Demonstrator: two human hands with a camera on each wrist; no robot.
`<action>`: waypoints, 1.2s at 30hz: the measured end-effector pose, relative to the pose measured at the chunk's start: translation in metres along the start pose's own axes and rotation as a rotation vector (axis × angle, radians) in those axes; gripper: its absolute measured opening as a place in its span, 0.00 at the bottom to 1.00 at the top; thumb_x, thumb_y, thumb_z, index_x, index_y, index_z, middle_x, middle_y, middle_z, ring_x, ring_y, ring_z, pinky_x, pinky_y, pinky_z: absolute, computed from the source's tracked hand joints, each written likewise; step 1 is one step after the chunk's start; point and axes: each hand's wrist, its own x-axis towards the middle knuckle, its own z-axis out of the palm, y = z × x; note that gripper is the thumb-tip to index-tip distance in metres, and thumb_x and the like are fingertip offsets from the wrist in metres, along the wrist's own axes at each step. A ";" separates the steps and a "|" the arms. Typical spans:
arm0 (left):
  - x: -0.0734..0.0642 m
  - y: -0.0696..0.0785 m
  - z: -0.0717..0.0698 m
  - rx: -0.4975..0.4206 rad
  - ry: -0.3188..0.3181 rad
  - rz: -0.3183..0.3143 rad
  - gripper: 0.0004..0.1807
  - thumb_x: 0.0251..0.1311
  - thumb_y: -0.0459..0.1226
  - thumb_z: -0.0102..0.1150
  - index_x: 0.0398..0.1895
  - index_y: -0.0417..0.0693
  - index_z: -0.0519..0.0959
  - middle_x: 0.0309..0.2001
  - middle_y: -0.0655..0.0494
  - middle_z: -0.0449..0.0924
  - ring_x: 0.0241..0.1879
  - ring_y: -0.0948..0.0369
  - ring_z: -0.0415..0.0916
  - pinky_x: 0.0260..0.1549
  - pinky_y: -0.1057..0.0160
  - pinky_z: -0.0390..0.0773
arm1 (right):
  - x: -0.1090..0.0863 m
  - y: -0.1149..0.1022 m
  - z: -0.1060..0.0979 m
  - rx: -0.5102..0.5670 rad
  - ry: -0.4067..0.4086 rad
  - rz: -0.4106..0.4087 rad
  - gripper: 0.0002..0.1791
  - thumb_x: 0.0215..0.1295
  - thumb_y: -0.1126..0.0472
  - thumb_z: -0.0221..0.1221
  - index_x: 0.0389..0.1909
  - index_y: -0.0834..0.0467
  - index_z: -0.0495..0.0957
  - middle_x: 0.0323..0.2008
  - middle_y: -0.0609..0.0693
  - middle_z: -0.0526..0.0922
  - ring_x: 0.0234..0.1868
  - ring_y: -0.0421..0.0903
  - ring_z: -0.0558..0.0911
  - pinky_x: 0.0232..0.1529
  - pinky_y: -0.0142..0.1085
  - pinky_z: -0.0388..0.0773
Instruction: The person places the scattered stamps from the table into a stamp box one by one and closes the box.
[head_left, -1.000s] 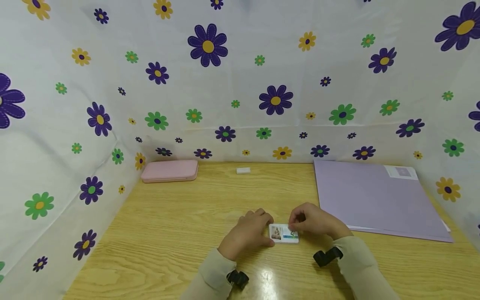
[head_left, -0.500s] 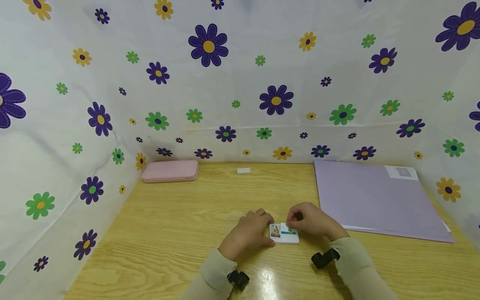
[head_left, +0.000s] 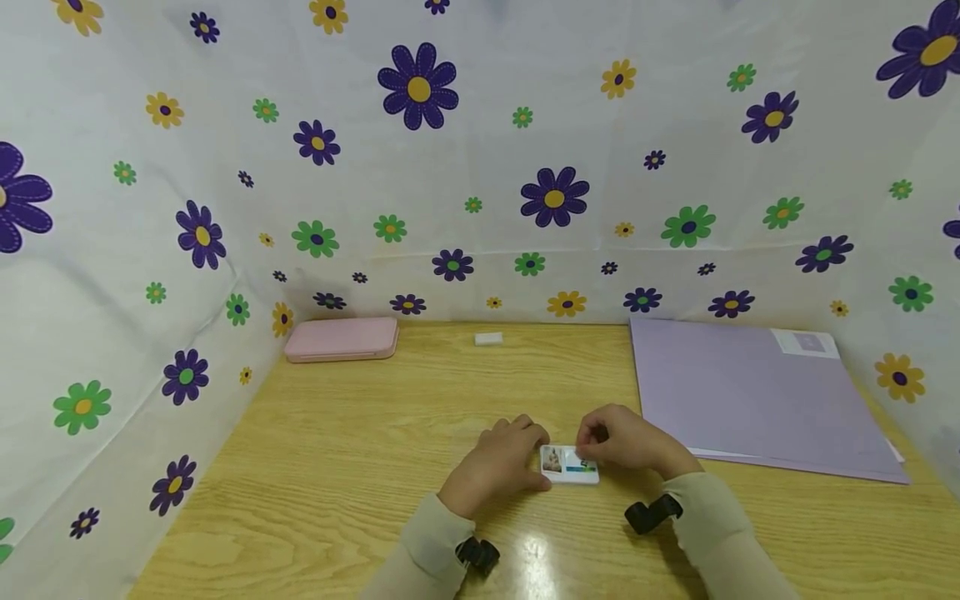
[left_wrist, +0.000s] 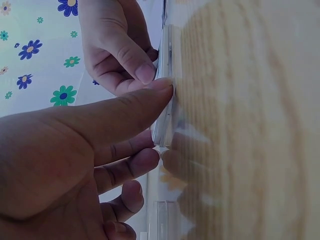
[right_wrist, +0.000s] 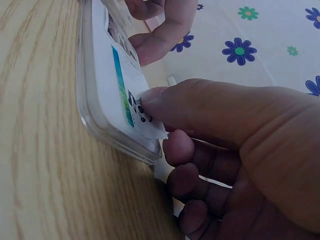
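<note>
A small, flat, clear plastic case with a white face lies on the table. My left hand holds its left end, thumb on the near edge and fingertips at the far edge. On the case's left half is a small picture of a pale figure. My right hand pinches a stamp by its far right part, over the case's right half. Black-and-white markings, a teal-green band and a jagged edge show on this stamp in the right wrist view. Whether it touches the case all over, I cannot tell.
A pink case sits at the back left of the wooden table. Behind the hands lies a small white block. A large purple folder covers the right side, above white sheets. Flowered cloth hangs around the table.
My right hand shifted slightly left with the stamp, then back right by now; the stamp's band sits a little lower on the case. The left hand stays at the case's left end.
</note>
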 end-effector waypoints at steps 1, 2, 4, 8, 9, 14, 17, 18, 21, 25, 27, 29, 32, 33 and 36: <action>0.000 0.000 0.000 0.001 0.000 0.002 0.29 0.53 0.53 0.72 0.57 0.56 0.78 0.52 0.62 0.73 0.45 0.58 0.69 0.41 0.55 0.71 | 0.000 0.000 0.000 -0.003 0.002 -0.005 0.05 0.62 0.63 0.67 0.28 0.56 0.82 0.22 0.44 0.76 0.25 0.41 0.72 0.25 0.31 0.69; 0.000 0.000 -0.001 0.000 0.002 0.004 0.29 0.53 0.53 0.72 0.57 0.55 0.78 0.52 0.62 0.73 0.44 0.58 0.69 0.41 0.55 0.71 | 0.000 -0.001 0.000 -0.003 0.005 -0.012 0.05 0.62 0.63 0.67 0.28 0.56 0.82 0.22 0.44 0.76 0.25 0.41 0.72 0.25 0.31 0.69; 0.000 0.000 -0.001 -0.003 0.004 0.007 0.29 0.53 0.53 0.73 0.57 0.55 0.78 0.51 0.61 0.74 0.44 0.58 0.69 0.41 0.55 0.71 | 0.000 -0.001 0.000 -0.009 0.009 -0.017 0.05 0.62 0.64 0.67 0.28 0.56 0.81 0.22 0.44 0.76 0.25 0.41 0.72 0.26 0.31 0.69; 0.000 0.001 -0.002 0.002 0.005 0.008 0.29 0.53 0.53 0.73 0.56 0.55 0.78 0.51 0.61 0.74 0.44 0.57 0.69 0.41 0.55 0.71 | 0.000 -0.002 0.001 -0.015 0.015 -0.014 0.05 0.62 0.63 0.67 0.28 0.56 0.81 0.22 0.44 0.76 0.25 0.40 0.72 0.26 0.31 0.69; 0.000 0.001 -0.001 0.003 0.004 0.006 0.29 0.53 0.53 0.73 0.56 0.55 0.78 0.51 0.61 0.74 0.44 0.57 0.69 0.41 0.55 0.71 | 0.000 -0.002 0.001 -0.016 0.015 -0.012 0.05 0.61 0.64 0.67 0.27 0.56 0.81 0.22 0.44 0.76 0.25 0.40 0.72 0.26 0.31 0.69; 0.000 0.001 -0.001 0.004 0.002 0.002 0.29 0.53 0.52 0.73 0.56 0.55 0.78 0.50 0.62 0.74 0.43 0.58 0.68 0.39 0.56 0.70 | 0.001 -0.001 0.002 -0.015 0.014 -0.001 0.06 0.61 0.63 0.67 0.28 0.55 0.81 0.22 0.44 0.76 0.25 0.41 0.72 0.26 0.31 0.69; -0.001 0.002 -0.002 0.008 0.002 0.001 0.29 0.53 0.53 0.72 0.57 0.55 0.78 0.51 0.62 0.73 0.42 0.58 0.68 0.39 0.57 0.69 | 0.002 -0.002 0.003 -0.010 0.013 0.001 0.05 0.61 0.64 0.68 0.28 0.56 0.81 0.23 0.45 0.76 0.26 0.42 0.73 0.26 0.32 0.70; -0.002 0.002 -0.002 0.009 0.003 0.002 0.29 0.53 0.52 0.72 0.57 0.55 0.78 0.51 0.61 0.73 0.42 0.58 0.68 0.39 0.57 0.69 | 0.002 -0.002 0.003 -0.011 0.014 0.004 0.05 0.61 0.64 0.68 0.28 0.56 0.81 0.23 0.44 0.76 0.26 0.42 0.73 0.26 0.32 0.70; -0.002 0.002 -0.002 0.019 0.002 0.004 0.29 0.54 0.53 0.72 0.58 0.55 0.77 0.51 0.61 0.73 0.43 0.58 0.68 0.39 0.56 0.70 | 0.002 -0.004 0.003 -0.017 0.017 0.010 0.04 0.60 0.64 0.68 0.28 0.56 0.83 0.23 0.44 0.78 0.26 0.42 0.74 0.27 0.32 0.72; -0.003 0.002 -0.001 0.008 -0.001 0.027 0.29 0.55 0.52 0.71 0.59 0.56 0.77 0.52 0.62 0.73 0.43 0.60 0.68 0.40 0.58 0.71 | 0.001 -0.006 0.002 -0.054 0.022 0.021 0.03 0.60 0.64 0.68 0.28 0.56 0.84 0.25 0.43 0.80 0.28 0.41 0.75 0.29 0.33 0.74; -0.003 0.001 -0.002 0.002 -0.005 0.042 0.30 0.55 0.52 0.72 0.59 0.55 0.77 0.52 0.62 0.73 0.43 0.60 0.68 0.41 0.58 0.71 | 0.000 -0.007 0.000 -0.066 0.023 0.021 0.03 0.60 0.64 0.68 0.29 0.57 0.85 0.26 0.42 0.81 0.28 0.41 0.76 0.30 0.33 0.75; -0.002 0.000 -0.003 0.003 -0.011 0.051 0.30 0.54 0.52 0.72 0.60 0.55 0.77 0.52 0.62 0.73 0.43 0.60 0.68 0.42 0.58 0.71 | -0.001 -0.007 -0.002 -0.072 0.020 0.014 0.02 0.61 0.63 0.68 0.30 0.56 0.86 0.27 0.42 0.82 0.29 0.41 0.77 0.31 0.33 0.76; -0.003 -0.002 -0.005 0.003 -0.029 0.057 0.31 0.55 0.53 0.71 0.61 0.54 0.76 0.53 0.61 0.73 0.44 0.60 0.68 0.43 0.57 0.71 | -0.002 -0.008 -0.005 -0.041 0.007 -0.011 0.03 0.63 0.61 0.67 0.32 0.56 0.87 0.29 0.42 0.83 0.29 0.41 0.77 0.30 0.33 0.76; -0.003 -0.003 -0.006 0.003 -0.035 0.062 0.31 0.56 0.52 0.71 0.62 0.53 0.76 0.53 0.60 0.73 0.44 0.60 0.69 0.43 0.57 0.71 | -0.003 -0.009 -0.006 -0.024 0.008 -0.022 0.03 0.64 0.61 0.66 0.32 0.55 0.87 0.30 0.42 0.84 0.29 0.41 0.76 0.30 0.32 0.75; -0.005 -0.004 -0.008 -0.008 -0.049 0.072 0.32 0.57 0.51 0.69 0.64 0.52 0.75 0.55 0.59 0.73 0.46 0.61 0.70 0.45 0.58 0.72 | -0.004 -0.010 -0.008 0.048 0.028 -0.065 0.05 0.66 0.60 0.64 0.34 0.57 0.87 0.31 0.44 0.84 0.30 0.42 0.75 0.30 0.33 0.73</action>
